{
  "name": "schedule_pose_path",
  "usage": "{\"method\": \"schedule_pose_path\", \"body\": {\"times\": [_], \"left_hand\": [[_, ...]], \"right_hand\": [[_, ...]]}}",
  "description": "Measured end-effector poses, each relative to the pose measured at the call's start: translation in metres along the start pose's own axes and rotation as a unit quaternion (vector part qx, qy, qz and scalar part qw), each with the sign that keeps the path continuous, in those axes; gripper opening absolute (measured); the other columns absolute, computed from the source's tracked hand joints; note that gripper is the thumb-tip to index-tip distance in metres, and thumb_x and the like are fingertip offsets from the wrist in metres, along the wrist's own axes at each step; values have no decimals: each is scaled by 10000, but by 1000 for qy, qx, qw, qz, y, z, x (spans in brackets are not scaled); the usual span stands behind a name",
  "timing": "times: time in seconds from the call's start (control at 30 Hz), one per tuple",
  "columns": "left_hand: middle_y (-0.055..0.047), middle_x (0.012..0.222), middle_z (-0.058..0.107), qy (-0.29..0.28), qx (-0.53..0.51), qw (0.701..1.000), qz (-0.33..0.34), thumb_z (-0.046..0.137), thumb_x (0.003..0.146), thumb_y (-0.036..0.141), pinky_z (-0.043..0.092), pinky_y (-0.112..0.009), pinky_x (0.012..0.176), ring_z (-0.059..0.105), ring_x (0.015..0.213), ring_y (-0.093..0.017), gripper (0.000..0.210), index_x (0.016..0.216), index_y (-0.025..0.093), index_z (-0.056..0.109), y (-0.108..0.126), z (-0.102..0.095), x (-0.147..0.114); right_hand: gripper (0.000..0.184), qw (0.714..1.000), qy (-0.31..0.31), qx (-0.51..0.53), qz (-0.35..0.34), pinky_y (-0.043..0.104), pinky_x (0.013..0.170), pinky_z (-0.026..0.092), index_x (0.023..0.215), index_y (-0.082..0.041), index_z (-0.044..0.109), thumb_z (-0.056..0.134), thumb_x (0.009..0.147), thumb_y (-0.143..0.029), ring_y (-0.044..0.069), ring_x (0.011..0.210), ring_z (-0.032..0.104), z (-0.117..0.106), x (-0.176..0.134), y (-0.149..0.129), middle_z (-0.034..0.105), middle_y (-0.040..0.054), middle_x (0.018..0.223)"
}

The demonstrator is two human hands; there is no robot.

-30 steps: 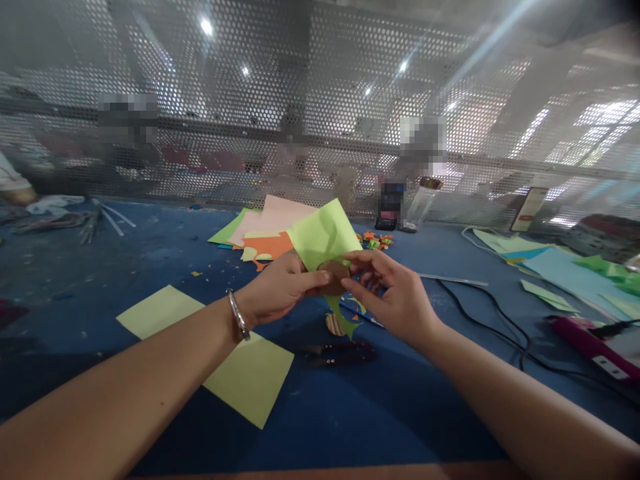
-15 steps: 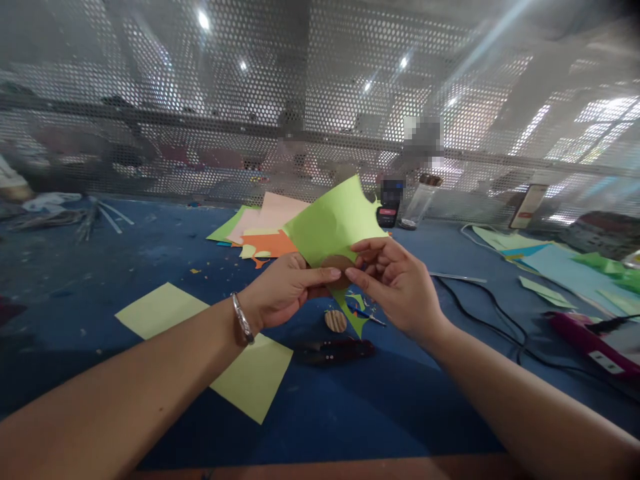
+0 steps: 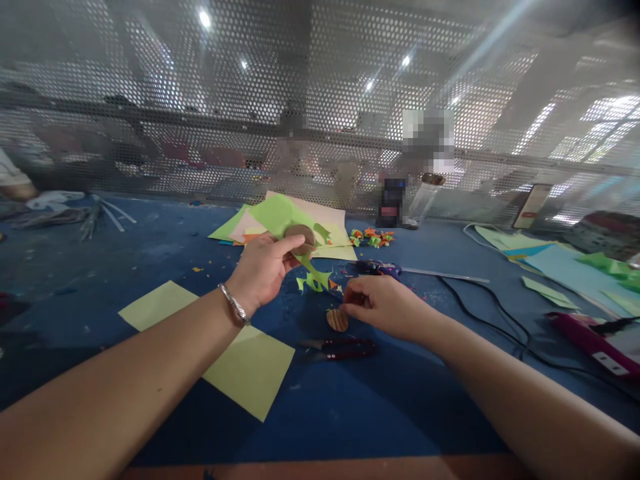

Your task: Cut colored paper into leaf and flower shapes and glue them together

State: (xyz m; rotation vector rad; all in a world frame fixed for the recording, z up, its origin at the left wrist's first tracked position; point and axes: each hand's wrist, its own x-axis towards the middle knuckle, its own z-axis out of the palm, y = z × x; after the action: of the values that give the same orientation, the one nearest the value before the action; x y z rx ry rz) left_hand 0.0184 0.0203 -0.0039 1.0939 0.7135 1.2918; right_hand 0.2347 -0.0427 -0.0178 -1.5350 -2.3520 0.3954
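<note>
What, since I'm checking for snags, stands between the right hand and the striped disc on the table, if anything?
Nothing visible: the right hand is close beside the striped disc; the green scraps lie beyond, not between them.

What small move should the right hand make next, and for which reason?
Probably the right hand should pinch the striped disc: its bent fingers are right beside that disc, though whether they touch it is unclear. The left hand seems occupied, holding the brown disc against the green paper.
</note>
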Motion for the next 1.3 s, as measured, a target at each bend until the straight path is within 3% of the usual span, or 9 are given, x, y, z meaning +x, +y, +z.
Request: {"method": "schedule_pose_path", "body": {"times": [0.2,0.3,0.4,0.53,0.63,0.9,1.13,1.23,1.3], "left_hand": [[-57,837,760,28,0,999,18,742,775,188,507,-310,770,696,805,-185,71,835,151,746,-1,-1,2],[-57,823,757,49,1,999,22,754,763,193,508,-310,761,697,812,-191,78,828,151,743,-2,-2,3],[-61,823,756,46,6,998,30,747,767,190,511,-316,769,701,813,-196,68,823,150,746,-2,-1,3],[-61,831,754,44,0,999,28,750,768,185,518,-323,800,704,827,-199,53,806,149,742,-4,-1,4],[-51,827,753,37,-6,999,27,748,770,173,519,-312,797,699,821,-189,52,817,152,746,-5,-2,5],[-55,838,760,-5,-4,1000,20,748,772,182,515,-309,793,694,820,-188,64,832,161,754,-5,-2,3],[-60,860,763,2,-16,1000,19,769,752,193,519,-318,830,694,835,-186,99,844,158,754,-4,-2,3],[-60,857,757,6,-20,1000,16,770,746,185,520,-327,837,690,840,-189,80,817,159,744,-3,-1,2],[-62,858,752,7,-21,1000,11,773,744,181,519,-335,839,685,833,-188,74,804,155,739,-3,0,1]], "right_hand": [[124,992,14,-95,79,275,574,306,839,-210,687,612,877,-300,155,664,569,-15,1,21,684,4,756],[161,991,20,-87,97,281,586,325,859,-202,684,602,896,-335,162,669,571,-21,2,32,678,9,745],[188,997,1,-35,62,277,590,349,854,-200,680,597,910,-359,153,648,568,-20,-1,26,661,0,718],[186,992,-106,61,-21,252,604,391,863,-199,671,662,886,-383,139,681,597,-13,-8,4,658,-10,755],[201,984,-154,64,-68,243,604,386,864,-197,651,730,839,-380,135,705,598,-9,-12,-7,662,-10,801],[178,970,-203,95,-95,221,580,364,786,-199,536,697,817,-269,101,647,542,-5,-17,-13,585,-47,732],[189,973,-155,144,-90,230,550,313,710,-205,439,594,714,-97,85,598,401,-13,-16,-12,453,-73,657],[219,966,-121,218,-64,232,580,369,688,-211,380,572,723,-111,104,654,478,-21,-13,-5,461,-52,682],[214,946,-104,306,-35,222,564,412,725,-221,358,543,729,-112,128,716,562,-24,-12,-2,513,-30,739]]}}
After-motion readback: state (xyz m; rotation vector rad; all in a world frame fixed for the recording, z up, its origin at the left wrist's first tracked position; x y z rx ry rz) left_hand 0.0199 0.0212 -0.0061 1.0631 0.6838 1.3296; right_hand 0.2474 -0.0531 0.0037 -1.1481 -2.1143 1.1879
